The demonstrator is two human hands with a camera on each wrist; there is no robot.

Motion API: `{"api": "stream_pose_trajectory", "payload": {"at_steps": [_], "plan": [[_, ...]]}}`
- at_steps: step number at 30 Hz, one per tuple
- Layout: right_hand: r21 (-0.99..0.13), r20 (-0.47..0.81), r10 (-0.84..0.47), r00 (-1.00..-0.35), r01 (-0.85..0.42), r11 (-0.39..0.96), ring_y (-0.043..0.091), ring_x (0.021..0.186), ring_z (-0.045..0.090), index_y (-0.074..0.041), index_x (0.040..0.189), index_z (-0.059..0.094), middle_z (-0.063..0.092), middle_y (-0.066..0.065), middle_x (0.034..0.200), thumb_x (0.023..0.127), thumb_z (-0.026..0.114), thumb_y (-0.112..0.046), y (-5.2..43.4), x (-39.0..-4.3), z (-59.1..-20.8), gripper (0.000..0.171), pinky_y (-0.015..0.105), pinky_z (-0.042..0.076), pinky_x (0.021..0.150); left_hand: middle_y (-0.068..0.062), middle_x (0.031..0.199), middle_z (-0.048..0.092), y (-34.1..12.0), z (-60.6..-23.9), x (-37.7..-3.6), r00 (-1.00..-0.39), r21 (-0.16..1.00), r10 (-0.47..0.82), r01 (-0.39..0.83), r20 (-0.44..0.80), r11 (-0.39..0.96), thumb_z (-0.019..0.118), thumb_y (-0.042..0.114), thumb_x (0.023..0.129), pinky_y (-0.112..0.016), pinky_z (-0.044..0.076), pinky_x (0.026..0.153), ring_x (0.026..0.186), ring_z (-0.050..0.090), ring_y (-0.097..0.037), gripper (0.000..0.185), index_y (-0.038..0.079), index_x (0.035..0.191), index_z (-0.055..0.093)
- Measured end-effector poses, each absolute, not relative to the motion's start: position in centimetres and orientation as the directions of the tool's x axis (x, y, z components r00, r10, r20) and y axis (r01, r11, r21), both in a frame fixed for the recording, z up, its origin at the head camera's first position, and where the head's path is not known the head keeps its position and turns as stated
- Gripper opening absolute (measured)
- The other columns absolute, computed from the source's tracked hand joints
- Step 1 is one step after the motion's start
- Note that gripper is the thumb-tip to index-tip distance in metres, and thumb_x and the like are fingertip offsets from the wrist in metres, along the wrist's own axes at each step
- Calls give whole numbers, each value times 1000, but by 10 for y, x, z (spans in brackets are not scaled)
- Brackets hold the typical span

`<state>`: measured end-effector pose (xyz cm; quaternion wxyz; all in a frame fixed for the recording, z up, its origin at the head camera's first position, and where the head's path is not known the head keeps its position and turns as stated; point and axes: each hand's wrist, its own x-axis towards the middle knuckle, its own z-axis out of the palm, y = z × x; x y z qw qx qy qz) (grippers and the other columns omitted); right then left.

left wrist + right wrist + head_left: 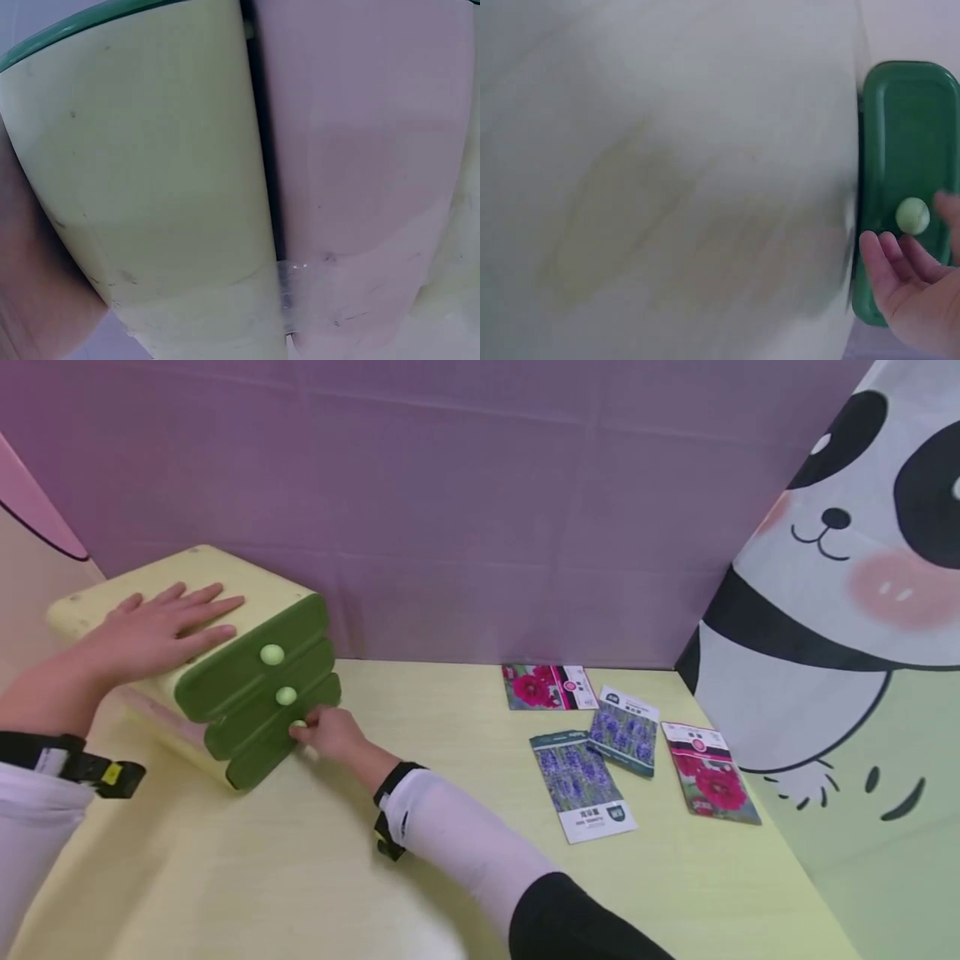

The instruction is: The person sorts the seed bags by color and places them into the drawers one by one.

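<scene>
A small pale yellow cabinet (225,578) with three green drawers (258,693) stands at the left of the yellow table (450,877). My left hand (161,627) lies flat on its top, fingers straight. My right hand (330,733) is at the bottom drawer's pale green knob (298,724). In the right wrist view the knob (913,215) shows whole between the fingers (881,247) and the thumb, with the right hand (913,281) not closed on it. The left wrist view shows only the cabinet's surface (150,187) close up.
Several seed packets lie on the table's right half: a red-flower one (550,687), two lavender ones (625,731) (583,785), and another red one (708,772). A purple backdrop (480,510) stands behind, a panda-print screen (862,610) on the right.
</scene>
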<state>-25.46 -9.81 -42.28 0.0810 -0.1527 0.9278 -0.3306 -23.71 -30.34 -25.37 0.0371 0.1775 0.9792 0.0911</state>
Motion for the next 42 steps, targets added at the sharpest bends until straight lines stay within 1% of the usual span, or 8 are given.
{"api": "stream_pose_trajectory", "payload": {"at_steps": [4, 6, 10, 16, 23, 28, 36, 42], "plan": [[-733, -33, -350, -936, -215, 645, 2, 74, 53, -8, 109, 64, 62, -5, 85, 86, 72, -43, -90, -259, -413, 42, 13, 44, 65, -18, 162, 3, -304, -254, -239, -934, 195, 356, 344, -29, 919, 27, 49, 104, -76, -6, 107, 143, -3, -53, 62, 21, 157, 12], [-753, -36, -354, -935, -207, 624, 3, 77, 55, -8, 114, 61, 63, -3, 90, 85, 71, -45, -87, -260, -407, 48, 15, 46, 66, -18, 162, 4, -304, -255, -241, -934, 200, 357, 346, -19, 917, 28, 49, 104, -76, -6, 107, 143, -3, -53, 61, 23, 157, 12], [-777, -36, -343, -939, -189, 601, 4, 79, 55, -10, 114, 59, 64, -3, 92, 85, 70, -48, -83, -263, -401, 49, 16, 47, 66, -18, 162, 4, -306, -257, -242, -934, 203, 358, 348, -15, 915, 29, 49, 103, -76, -7, 106, 144, -3, -53, 61, 25, 157, 12], [-760, -20, -384, -923, -235, 606, 4, 77, 55, -7, 116, 60, 64, -2, 91, 89, 67, -47, -85, -262, -392, 49, 15, 46, 62, -18, 162, 4, -306, -260, -240, -936, 200, 353, 342, -21, 918, 29, 49, 103, -76, -6, 106, 143, -3, -53, 61, 24, 157, 13], [-711, 41, -405, -913, -312, 630, 3, 80, 57, -8, 111, 64, 67, -2, 95, 92, 63, -44, -92, -258, -386, 40, 10, 43, 65, -17, 162, 2, -304, -258, -239, -936, 205, 351, 339, -28, 918, 29, 50, 103, -76, -7, 106, 144, -4, -52, 62, 25, 157, 11], [-681, 80, -399, -914, -342, 648, 2, 75, 55, -8, 106, 65, 66, -3, 90, 93, 63, -41, -95, -256, -383, 35, 8, 41, 61, -17, 162, 2, -305, -257, -240, -935, 211, 353, 338, -34, 917, 28, 50, 103, -76, -8, 106, 144, -5, -53, 61, 25, 157, 11], [-670, 102, -400, -911, -360, 650, 1, 74, 53, -10, 102, 64, 65, -5, 88, 93, 63, -40, -96, -255, -381, 31, 7, 40, 61, -18, 162, 0, -306, -251, -242, -932, 251, 355, 326, -76, 911, 27, 49, 104, -77, -11, 103, 142, -9, -54, 61, 21, 157, 13], [-677, 96, -400, -912, -354, 645, 1, 74, 52, -12, 98, 63, 63, -6, 86, 93, 63, -41, -94, -254, -383, 29, 9, 40, 61, -21, 161, 1, -304, -249, -241, -932, 259, 353, 321, -83, 911, 26, 48, 104, -78, -10, 102, 141, -8, -56, 61, 17, 156, 17]]}}
